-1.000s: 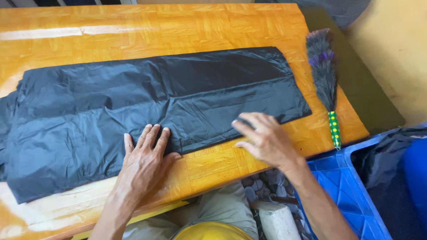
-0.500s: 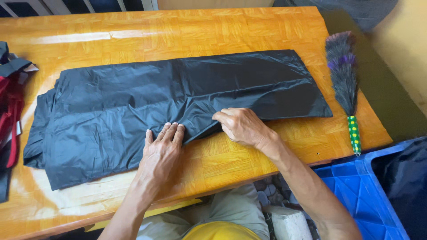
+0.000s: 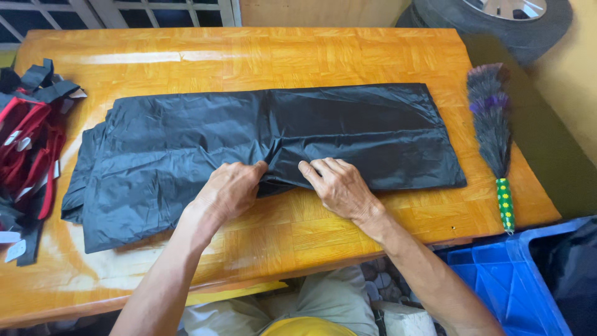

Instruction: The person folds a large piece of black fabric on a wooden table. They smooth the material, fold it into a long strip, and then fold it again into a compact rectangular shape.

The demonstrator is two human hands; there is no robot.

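A dark, shiny black garment [image 3: 261,149] lies spread flat across the orange wooden table [image 3: 186,56]. My left hand [image 3: 231,190] rests at its near edge in the middle, fingers curled and pinching a fold of the fabric. My right hand [image 3: 337,186] sits just to the right of it, fingertips pressing and gripping the same near edge. The two hands are nearly touching.
A feather duster [image 3: 494,134] with a green dotted handle lies along the table's right side. Red and black strapped gear [image 3: 28,143] lies at the left edge. A blue plastic crate [image 3: 504,280] stands at the lower right, a tyre [image 3: 497,18] beyond the far corner.
My right hand has moved left along the garment's near edge to meet the left hand. My left hand, flat before, now curls on the fabric. The camera view has shifted right.
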